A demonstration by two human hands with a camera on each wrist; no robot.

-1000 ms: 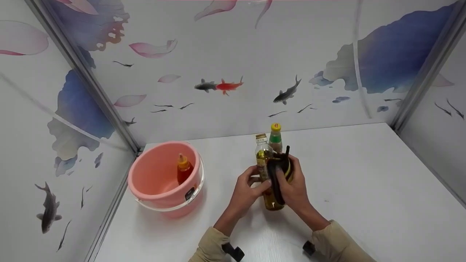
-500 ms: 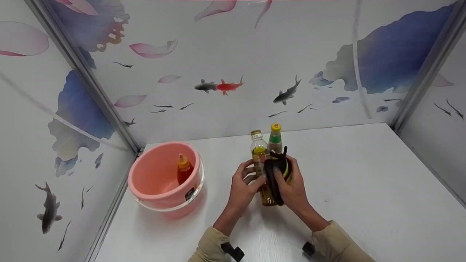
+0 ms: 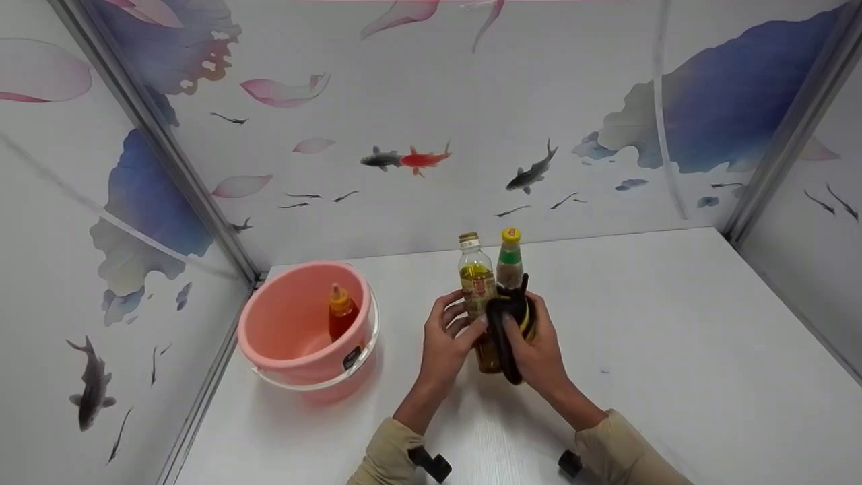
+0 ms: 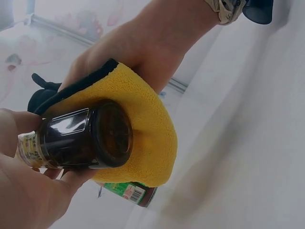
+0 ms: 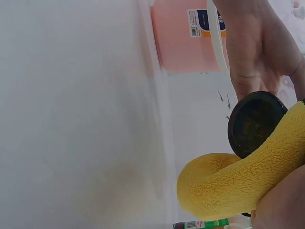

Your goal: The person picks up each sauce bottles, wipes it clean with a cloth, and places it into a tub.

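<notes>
My left hand (image 3: 444,343) grips a clear glass oil bottle (image 3: 477,283) with a gold cap and yellow-green oil. The bottle is lifted and tilted, its dark round base facing the left wrist camera. In my right hand (image 3: 542,353) is a thick cleaning cloth (image 3: 500,330), black on one side and fluffy yellow on the other (image 4: 147,119). Its yellow side lies against the bottle's side in the left wrist view. Behind the cloth stands a second bottle (image 3: 510,259) with a yellow cap and green label, its lower part hidden in the head view.
A pink bucket (image 3: 269,364) with a white handle stands on the white table (image 3: 673,337) to the left. Inside it is a squeeze bottle (image 3: 343,316) of red sauce with a yellow top. Printed panels (image 3: 471,87) with fish and petals rise behind and at both sides.
The oil bottle has shifted left and away from me, and stands a little straighter. Both hands moved slightly left with it, the cloth still against it. Bucket and green-label bottle stay put.
</notes>
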